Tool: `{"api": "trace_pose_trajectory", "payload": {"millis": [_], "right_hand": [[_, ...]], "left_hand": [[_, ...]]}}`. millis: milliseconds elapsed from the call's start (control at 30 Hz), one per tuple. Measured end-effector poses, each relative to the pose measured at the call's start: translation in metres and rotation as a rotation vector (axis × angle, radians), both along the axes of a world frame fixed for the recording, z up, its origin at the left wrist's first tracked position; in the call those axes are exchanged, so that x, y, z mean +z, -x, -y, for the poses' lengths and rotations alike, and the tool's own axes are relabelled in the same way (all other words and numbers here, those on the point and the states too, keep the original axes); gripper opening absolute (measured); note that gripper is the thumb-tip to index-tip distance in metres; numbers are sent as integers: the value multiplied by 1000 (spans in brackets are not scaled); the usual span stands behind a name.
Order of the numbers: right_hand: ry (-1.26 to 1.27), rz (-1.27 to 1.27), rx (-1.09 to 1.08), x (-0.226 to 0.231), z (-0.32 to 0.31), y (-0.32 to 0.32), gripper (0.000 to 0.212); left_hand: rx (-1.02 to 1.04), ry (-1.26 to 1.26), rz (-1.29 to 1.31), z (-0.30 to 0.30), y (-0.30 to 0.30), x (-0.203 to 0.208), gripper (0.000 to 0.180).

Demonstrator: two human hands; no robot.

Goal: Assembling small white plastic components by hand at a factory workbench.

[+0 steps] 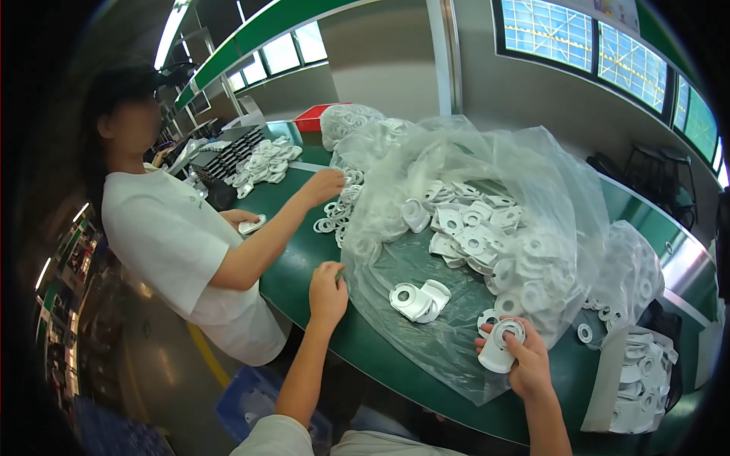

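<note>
My right hand (531, 361) grips a white plastic housing (498, 356) with a rounded end and a ring-shaped opening, the thumb lying over the ring. Just behind it, a white round-holed part (487, 319) lies by my fingertips. My left hand (328, 295) hovers at the left edge of the clear plastic bag (380, 334), fingers loosely bent, thumb apart, nothing visible in them. Between my hands, a couple of white housings (420, 299) rest on the spread plastic. Farther back inside the bag is a heap of similar housings (473, 228).
At my left a co-worker (175, 243) holds a white part and reaches toward loose white rings (334, 215). A box of white parts (608, 380) stands at the right, near a smaller bag (627, 266). A red bin (312, 118) sits at the back of the green table (365, 357); a blue crate (247, 403) is below.
</note>
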State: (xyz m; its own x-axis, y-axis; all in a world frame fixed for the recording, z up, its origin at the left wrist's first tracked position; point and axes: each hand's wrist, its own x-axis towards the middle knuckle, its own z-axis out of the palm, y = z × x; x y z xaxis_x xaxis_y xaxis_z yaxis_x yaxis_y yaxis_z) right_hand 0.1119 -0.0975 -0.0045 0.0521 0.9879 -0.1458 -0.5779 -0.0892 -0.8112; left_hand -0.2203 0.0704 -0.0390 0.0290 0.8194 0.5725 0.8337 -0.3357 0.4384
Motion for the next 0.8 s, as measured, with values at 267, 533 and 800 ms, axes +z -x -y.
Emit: {"api": "trace_pose_trajectory", "payload": {"millis": [267, 533, 800], "right_hand": [[64, -18, 78, 7, 2, 0, 41], [66, 43, 139, 12, 4, -3, 64], [47, 111, 157, 14, 4, -3, 66]], "left_hand": [[-151, 65, -123, -57, 4, -12, 33], [1, -23, -122, -16, -4, 6, 17], [-111, 75, 510, -6, 15, 8, 8]]}}
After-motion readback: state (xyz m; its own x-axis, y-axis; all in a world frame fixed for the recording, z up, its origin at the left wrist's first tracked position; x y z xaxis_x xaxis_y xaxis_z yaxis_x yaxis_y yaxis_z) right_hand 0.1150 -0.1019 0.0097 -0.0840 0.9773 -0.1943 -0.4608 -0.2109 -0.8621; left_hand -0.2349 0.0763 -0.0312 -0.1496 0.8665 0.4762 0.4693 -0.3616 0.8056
